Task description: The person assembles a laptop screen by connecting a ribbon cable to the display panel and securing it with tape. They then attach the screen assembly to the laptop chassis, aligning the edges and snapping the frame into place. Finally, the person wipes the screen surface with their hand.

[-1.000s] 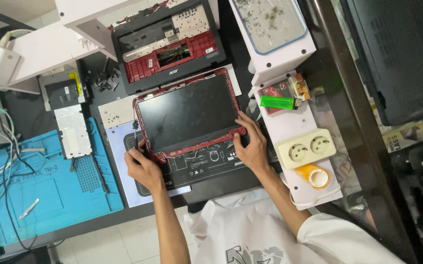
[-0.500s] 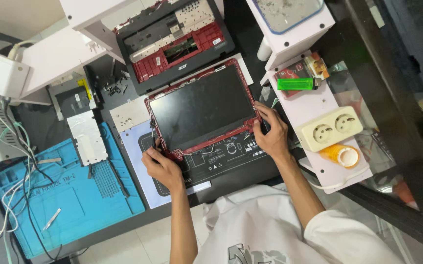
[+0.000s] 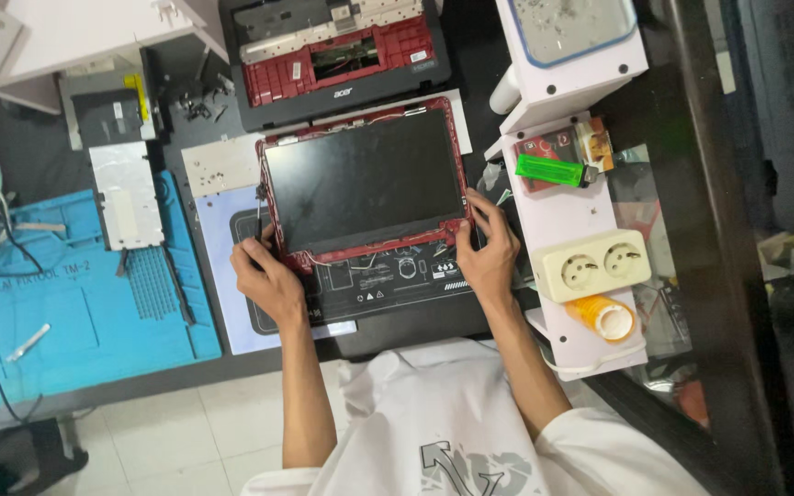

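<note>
A laptop screen panel (image 3: 365,179) in a red frame lies face up on a black base part (image 3: 388,285) on the dark desk. My left hand (image 3: 268,276) grips the panel's lower left corner, with a thin dark tool at its fingers. My right hand (image 3: 489,253) holds the lower right corner, fingers curled on the red edge. A thin white cable runs along the panel's bottom edge between both hands.
A red and black laptop shell (image 3: 332,55) lies behind the panel. A blue work mat (image 3: 66,303) and a silver drive (image 3: 126,207) sit left. On the right, a white shelf (image 3: 562,197) carries a green lighter (image 3: 548,170), a double socket (image 3: 594,264) and an orange-capped bottle (image 3: 603,317).
The view has shifted, so the desk sits differently in the frame. Both hands stay at the panel's lower corners; the left hand has edged up along the left side.
</note>
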